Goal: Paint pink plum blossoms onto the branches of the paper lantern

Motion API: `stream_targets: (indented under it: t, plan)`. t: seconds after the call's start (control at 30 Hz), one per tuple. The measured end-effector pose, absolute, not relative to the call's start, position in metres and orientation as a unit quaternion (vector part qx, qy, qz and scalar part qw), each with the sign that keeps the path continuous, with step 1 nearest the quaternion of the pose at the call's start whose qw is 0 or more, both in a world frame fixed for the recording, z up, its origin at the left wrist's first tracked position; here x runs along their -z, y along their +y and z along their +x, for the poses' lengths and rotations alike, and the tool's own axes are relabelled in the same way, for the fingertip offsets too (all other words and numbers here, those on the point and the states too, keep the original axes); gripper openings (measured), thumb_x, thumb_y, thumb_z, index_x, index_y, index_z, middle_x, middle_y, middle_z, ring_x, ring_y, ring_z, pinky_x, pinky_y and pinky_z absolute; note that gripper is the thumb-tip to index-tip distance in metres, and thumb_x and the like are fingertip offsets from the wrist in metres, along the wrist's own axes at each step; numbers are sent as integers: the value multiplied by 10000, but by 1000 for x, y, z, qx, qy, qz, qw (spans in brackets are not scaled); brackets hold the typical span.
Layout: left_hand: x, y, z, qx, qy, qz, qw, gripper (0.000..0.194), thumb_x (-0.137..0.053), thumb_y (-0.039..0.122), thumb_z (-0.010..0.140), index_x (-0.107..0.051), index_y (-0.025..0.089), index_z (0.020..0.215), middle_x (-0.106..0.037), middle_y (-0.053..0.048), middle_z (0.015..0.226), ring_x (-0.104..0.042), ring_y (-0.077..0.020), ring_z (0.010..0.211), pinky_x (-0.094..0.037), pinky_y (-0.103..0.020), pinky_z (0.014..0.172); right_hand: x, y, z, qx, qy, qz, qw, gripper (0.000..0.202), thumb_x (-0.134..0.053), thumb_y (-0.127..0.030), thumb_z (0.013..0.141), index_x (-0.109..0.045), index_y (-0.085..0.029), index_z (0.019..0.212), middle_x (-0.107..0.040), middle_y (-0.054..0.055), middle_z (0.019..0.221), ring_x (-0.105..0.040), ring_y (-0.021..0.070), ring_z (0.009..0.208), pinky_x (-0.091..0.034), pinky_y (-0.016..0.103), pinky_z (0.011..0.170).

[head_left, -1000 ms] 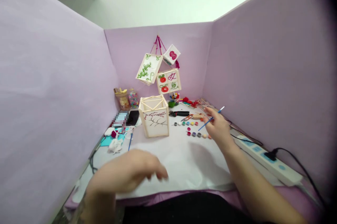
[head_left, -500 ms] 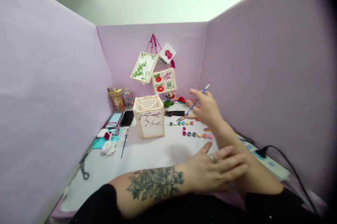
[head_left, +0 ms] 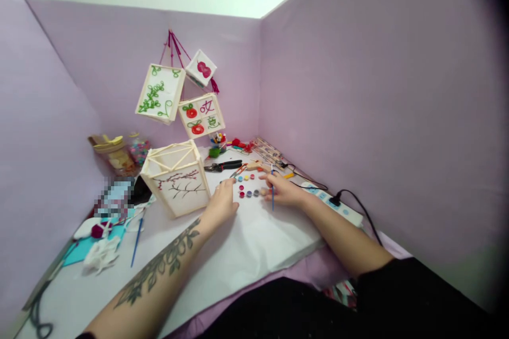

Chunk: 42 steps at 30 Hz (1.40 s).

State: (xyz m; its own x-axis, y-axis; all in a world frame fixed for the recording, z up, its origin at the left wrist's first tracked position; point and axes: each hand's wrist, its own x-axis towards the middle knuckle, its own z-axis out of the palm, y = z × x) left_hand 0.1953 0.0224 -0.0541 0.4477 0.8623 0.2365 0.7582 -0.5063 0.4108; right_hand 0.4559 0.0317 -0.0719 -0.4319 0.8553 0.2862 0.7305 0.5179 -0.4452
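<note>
My right hand (head_left: 281, 189) holds a blue paintbrush (head_left: 272, 197), which stands nearly upright between its fingers. Its fingertips reach the right ends of two rows of small paint pots. My left hand (head_left: 223, 198) is at the left end of the upper row of paint pots (head_left: 246, 177), thumb apart from the fingers, covering some of them. The lower row of paint pots (head_left: 249, 194) lies between both hands. Left of my left hand stands a wooden-stick lantern (head_left: 186, 198) with white panels and a painted branch with red blossoms.
Decorated lanterns (head_left: 161, 94) hang at the back wall. Black-handled pliers (head_left: 225, 165) lie behind the paints. A power strip (head_left: 342, 211) with a black cable runs along the right wall. At left are a second paintbrush (head_left: 137, 241), crumpled tissue (head_left: 101, 255) and jars (head_left: 115, 156).
My view has turned right. My left hand has left my right forearm and reached forward to the paint pots. My right hand has lowered to them, the paintbrush still in it.
</note>
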Motion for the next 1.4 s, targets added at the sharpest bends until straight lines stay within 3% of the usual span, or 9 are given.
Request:
stream_targets:
  t: [0.17, 0.4, 0.67, 0.83, 0.93, 1.23, 1.4]
  plan:
    - [84, 54, 207, -213, 509, 816, 171, 724, -695, 103, 753, -414, 148, 1419, -628, -207, 1360, -610, -312, 1264, -490, -420, 1055, 89, 31, 450, -112, -837, -487, 222, 166, -613, -94, 792, -555, -207, 899, -678, 109, 1109, -608, 239, 1101, -487, 341, 880]
    - [86, 60, 205, -224, 484, 826, 184, 683, -714, 145, 792, -441, 190, 1416, -713, -114, 1265, -663, -234, 1185, -510, -361, 1029, 93, 37, 422, -74, -831, -518, 190, 116, -618, -204, 862, -610, -186, 976, -652, 125, 1074, -600, 231, 961, -429, 315, 826]
    - [76, 48, 207, -187, 459, 862, 103, 438, -626, 138, 873, -601, 182, 1308, -740, -109, 1222, -594, -278, 1255, -444, -446, 1068, 103, 40, 408, -74, -831, -523, 171, 159, -531, -268, 959, -647, -195, 1041, -626, 72, 931, -560, 178, 814, -365, 259, 722]
    - [77, 45, 204, -150, 432, 887, 66, 250, -567, 116, 906, -741, 215, 1054, -782, -89, 1119, -619, -275, 1243, -423, -452, 1043, 113, 45, 412, -77, -836, -513, 181, 115, -547, -202, 929, -655, -191, 965, -604, 46, 886, -538, 163, 801, -352, 244, 712]
    - [77, 42, 201, -135, 411, 901, 47, 262, -531, 124, 941, -754, 239, 1017, -799, -61, 1081, -618, -275, 1257, -404, -467, 1026, 116, 47, 413, -77, -840, -504, 186, 129, -543, -191, 923, -661, -194, 975, -610, 40, 869, -538, 169, 807, -356, 248, 715]
    - [69, 34, 208, -110, 378, 919, -12, 271, -510, 131, 960, -762, 231, 964, -752, -86, 1223, -517, -337, 1353, -384, -513, 1001, 118, 49, 411, -71, -842, -501, 189, 173, -533, -196, 925, -680, -196, 1018, -630, 52, 866, -554, 195, 847, -376, 270, 732]
    - [71, 39, 210, -97, 375, 922, -18, 285, -509, 92, 928, -765, 217, 921, -779, -83, 1145, -529, -340, 1332, -378, -509, 977, 118, 49, 411, -70, -837, -510, 187, 185, -540, -210, 920, -689, -194, 1029, -608, 53, 864, -548, 195, 816, -370, 268, 710]
